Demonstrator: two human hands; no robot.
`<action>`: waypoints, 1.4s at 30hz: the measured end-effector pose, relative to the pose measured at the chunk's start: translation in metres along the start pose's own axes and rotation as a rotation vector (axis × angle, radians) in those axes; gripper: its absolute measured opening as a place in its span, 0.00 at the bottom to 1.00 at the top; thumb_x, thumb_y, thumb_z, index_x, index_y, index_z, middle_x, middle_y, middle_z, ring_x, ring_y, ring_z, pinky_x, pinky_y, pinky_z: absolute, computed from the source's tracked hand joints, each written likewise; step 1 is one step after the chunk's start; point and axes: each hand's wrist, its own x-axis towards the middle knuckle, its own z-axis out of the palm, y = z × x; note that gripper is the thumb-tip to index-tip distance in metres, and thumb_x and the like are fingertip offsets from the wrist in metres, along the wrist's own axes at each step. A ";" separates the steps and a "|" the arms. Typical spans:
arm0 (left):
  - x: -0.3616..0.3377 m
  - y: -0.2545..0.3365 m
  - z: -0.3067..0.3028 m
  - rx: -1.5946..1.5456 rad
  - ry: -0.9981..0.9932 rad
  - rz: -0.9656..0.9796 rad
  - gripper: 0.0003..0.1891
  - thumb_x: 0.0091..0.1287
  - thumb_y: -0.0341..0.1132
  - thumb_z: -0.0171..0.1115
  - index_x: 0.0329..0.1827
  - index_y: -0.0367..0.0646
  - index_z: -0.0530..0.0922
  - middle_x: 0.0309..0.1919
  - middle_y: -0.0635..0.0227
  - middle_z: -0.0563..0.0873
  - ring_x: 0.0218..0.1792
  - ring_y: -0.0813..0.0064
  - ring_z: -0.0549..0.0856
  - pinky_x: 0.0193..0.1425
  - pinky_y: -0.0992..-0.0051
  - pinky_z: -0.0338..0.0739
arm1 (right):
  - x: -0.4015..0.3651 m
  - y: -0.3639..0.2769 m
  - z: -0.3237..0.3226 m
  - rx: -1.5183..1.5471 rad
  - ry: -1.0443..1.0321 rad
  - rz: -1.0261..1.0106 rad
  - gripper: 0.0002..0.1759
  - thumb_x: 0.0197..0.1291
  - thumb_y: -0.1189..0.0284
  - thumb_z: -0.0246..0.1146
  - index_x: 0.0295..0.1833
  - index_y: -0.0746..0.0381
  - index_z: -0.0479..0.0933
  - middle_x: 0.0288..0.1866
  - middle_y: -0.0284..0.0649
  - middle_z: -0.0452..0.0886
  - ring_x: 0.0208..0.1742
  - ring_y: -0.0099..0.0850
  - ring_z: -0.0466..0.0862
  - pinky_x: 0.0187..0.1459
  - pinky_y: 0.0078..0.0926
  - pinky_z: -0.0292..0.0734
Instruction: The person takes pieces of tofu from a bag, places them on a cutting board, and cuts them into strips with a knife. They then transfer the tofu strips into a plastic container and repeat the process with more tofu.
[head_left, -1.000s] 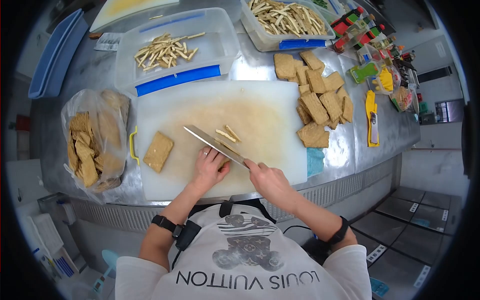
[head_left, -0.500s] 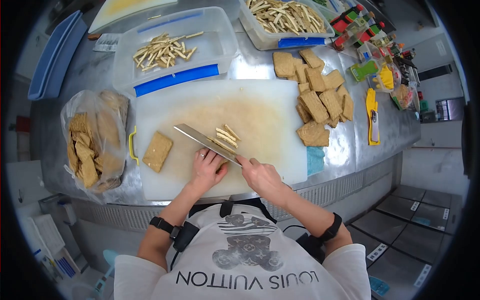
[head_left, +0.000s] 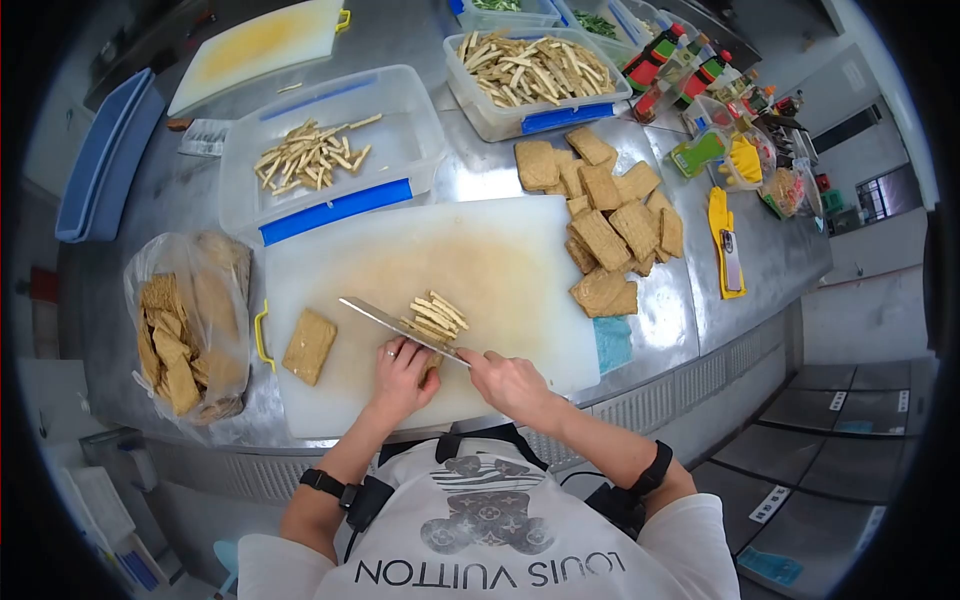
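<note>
My right hand point(head_left: 510, 383) grips the handle of a long knife point(head_left: 385, 322), whose blade slants up to the left over the white cutting board point(head_left: 510, 260). Curled fingers of my left hand point(head_left: 402, 378) press on a brown slab of dried tofu, mostly hidden under the hand and blade. Just beyond the blade lie several pale cut tofu strips point(head_left: 438, 312). A whole tofu slab point(head_left: 310, 346) rests on the board's left side, apart from my left hand.
Stacked tofu slabs point(head_left: 605, 235) cover the board's right edge. A plastic bag of slabs point(head_left: 215, 330) stands left. Behind are a clear tub point(head_left: 400, 130) with some strips and a fuller tub point(head_left: 490, 125). Bottles point(head_left: 655, 62) and a yellow-cased phone point(head_left: 731, 262) lie right.
More cut strips lie beside the blade than before. The camera view has shifted, so the board and tubs sit lower in the picture. Both hands keep their hold.
</note>
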 end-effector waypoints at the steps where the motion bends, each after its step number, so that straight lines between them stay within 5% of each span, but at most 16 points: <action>1: 0.001 0.001 -0.002 -0.010 -0.007 -0.003 0.19 0.43 0.31 0.64 0.42 0.41 0.78 0.44 0.61 0.77 0.47 0.58 0.74 0.49 0.60 0.68 | 0.000 0.001 -0.001 0.005 0.020 -0.005 0.18 0.58 0.73 0.56 0.55 0.62 0.69 0.27 0.49 0.79 0.24 0.47 0.80 0.26 0.41 0.77; 7: -0.008 -0.003 0.002 0.010 -0.015 0.001 0.19 0.42 0.30 0.64 0.42 0.40 0.77 0.43 0.60 0.77 0.48 0.57 0.74 0.50 0.61 0.69 | -0.021 -0.013 -0.029 0.022 -0.124 0.045 0.18 0.58 0.73 0.56 0.55 0.62 0.70 0.26 0.49 0.78 0.24 0.47 0.80 0.26 0.42 0.77; 15: -0.003 0.008 -0.011 0.025 -0.004 -0.021 0.18 0.43 0.30 0.64 0.40 0.41 0.78 0.43 0.61 0.77 0.46 0.59 0.74 0.49 0.61 0.68 | -0.007 -0.003 -0.003 0.017 0.023 0.002 0.17 0.59 0.73 0.55 0.55 0.61 0.69 0.25 0.50 0.78 0.24 0.47 0.81 0.26 0.40 0.77; 34: -0.020 0.003 -0.005 0.032 -0.014 -0.050 0.19 0.43 0.31 0.63 0.42 0.42 0.78 0.44 0.63 0.77 0.48 0.59 0.74 0.51 0.62 0.68 | -0.024 -0.019 -0.017 -0.015 -0.129 0.027 0.17 0.58 0.74 0.55 0.55 0.62 0.69 0.26 0.49 0.78 0.24 0.47 0.80 0.27 0.41 0.77; 42: -0.014 0.009 -0.012 -0.008 0.008 -0.066 0.16 0.43 0.30 0.62 0.38 0.41 0.78 0.44 0.61 0.77 0.49 0.58 0.74 0.53 0.60 0.68 | -0.011 -0.007 -0.006 0.023 -0.008 -0.021 0.17 0.58 0.73 0.56 0.54 0.61 0.69 0.26 0.48 0.78 0.24 0.47 0.80 0.26 0.40 0.77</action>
